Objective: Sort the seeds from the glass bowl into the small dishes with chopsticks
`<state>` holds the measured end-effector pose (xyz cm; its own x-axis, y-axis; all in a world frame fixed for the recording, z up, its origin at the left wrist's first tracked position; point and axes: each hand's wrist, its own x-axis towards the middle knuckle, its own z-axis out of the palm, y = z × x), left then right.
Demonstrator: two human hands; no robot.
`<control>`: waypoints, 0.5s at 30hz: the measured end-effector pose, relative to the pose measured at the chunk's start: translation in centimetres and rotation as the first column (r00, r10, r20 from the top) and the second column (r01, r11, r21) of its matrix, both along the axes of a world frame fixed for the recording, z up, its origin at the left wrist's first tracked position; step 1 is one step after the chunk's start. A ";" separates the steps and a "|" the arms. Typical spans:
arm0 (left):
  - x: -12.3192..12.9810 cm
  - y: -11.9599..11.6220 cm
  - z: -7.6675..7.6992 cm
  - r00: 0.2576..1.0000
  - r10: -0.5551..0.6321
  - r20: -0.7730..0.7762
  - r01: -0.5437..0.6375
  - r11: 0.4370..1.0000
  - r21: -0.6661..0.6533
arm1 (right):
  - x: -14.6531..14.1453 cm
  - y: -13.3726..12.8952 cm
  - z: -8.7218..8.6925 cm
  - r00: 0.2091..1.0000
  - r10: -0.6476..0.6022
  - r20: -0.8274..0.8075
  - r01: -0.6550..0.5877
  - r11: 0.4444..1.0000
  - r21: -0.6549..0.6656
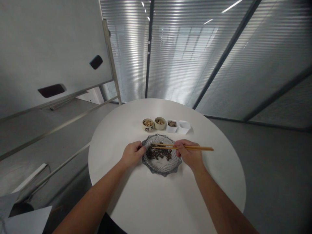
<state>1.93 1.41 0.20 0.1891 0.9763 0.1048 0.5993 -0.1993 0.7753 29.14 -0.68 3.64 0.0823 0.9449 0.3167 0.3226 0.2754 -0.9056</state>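
A scalloped glass bowl stands on the white round table, with many small dark pieces in it. My left hand grips the bowl's left rim between thumb and fingers. In my right hand is a pair of wooden chopsticks, pointing left, their tips over the dark pieces at the bowl's upper left. Whether the tips pinch a piece is too small to tell. Behind the bowl, in a row, are two round cream cups with pale pieces and a white square cup of brownish pieces.
A white square cup ends the row at the right, with no contents visible. A whiteboard on a metal frame stands at the left. Ribbed glass panels rise behind the table. White objects lie at the lower left, beyond the table.
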 end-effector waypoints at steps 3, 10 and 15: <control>0.1 0.0 0.1 1.000 0.010 -0.003 -0.010 1.000 -0.009 | -0.1 0.0 -0.1 1.000 -0.020 0.005 0.020 1.000 -0.011; 0.1 -0.1 0.2 1.000 -0.002 0.007 0.002 1.000 -0.008 | -1.0 0.0 0.0 0.997 -0.046 -0.061 0.047 0.999 0.008; 0.1 -0.1 0.3 1.000 0.006 -0.002 -0.006 1.000 -0.017 | -1.4 0.2 -0.7 0.994 -0.078 -0.081 0.081 0.996 0.041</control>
<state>1.99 1.35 0.46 0.1833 0.9791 0.0877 0.6019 -0.1824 0.7775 27.75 -0.52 2.93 0.1834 0.9194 0.3478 0.2725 0.2924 -0.9166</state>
